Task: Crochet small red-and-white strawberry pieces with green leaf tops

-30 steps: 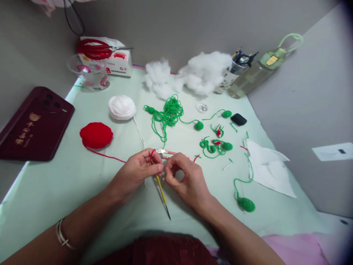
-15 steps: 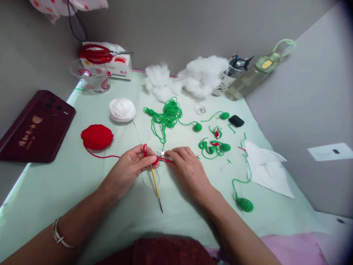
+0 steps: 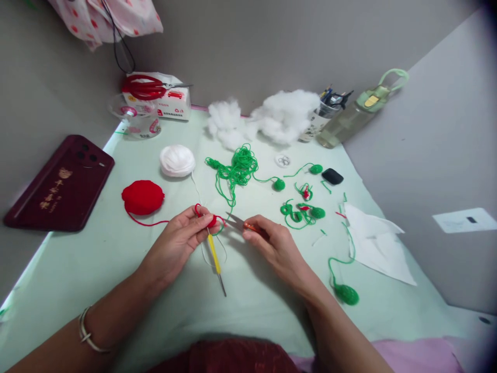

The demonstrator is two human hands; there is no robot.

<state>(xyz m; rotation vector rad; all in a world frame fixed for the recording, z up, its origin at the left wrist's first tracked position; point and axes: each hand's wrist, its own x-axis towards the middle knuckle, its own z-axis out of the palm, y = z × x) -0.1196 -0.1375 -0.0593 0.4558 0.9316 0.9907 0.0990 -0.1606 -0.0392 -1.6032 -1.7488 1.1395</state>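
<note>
Left hand: thumb and fingers of the left hand [image 3: 176, 239] are closed in a pinch on the small red crocheted piece [image 3: 212, 221], with the yellow-handled hook [image 3: 214, 254] hanging from the same grip, its shaft slanting toward the near edge of the desk [image 3: 233, 311]. The pinch presumably steadies the soft work and stops its loop from slipping.

Right hand: the right hand [image 3: 277, 248] is clamped on the orange handles of the small scissors [image 3: 235, 221], palm low. Holding them by the handles leaves the blades exposed, pointing left; whether the blades are parted is too small to tell.

Red piece: at the fingertips of the left hand, left of the scissors' tip and apart from it, midway between the desk's left and right edges.

Red yarn ball [image 3: 143, 198]: toward the left edge, its strand running to the left hand; this position probably lets yarn feed without crossing the right hand.

White yarn ball [image 3: 177, 161]: beyond the red ball, toward the far edge.

Green yarn tangle [image 3: 243, 165]: beyond both hands, likely leaving working room nearer the body.

White stuffing [image 3: 287, 118]: at the far edge, against the wall, beyond the tangle.
</note>
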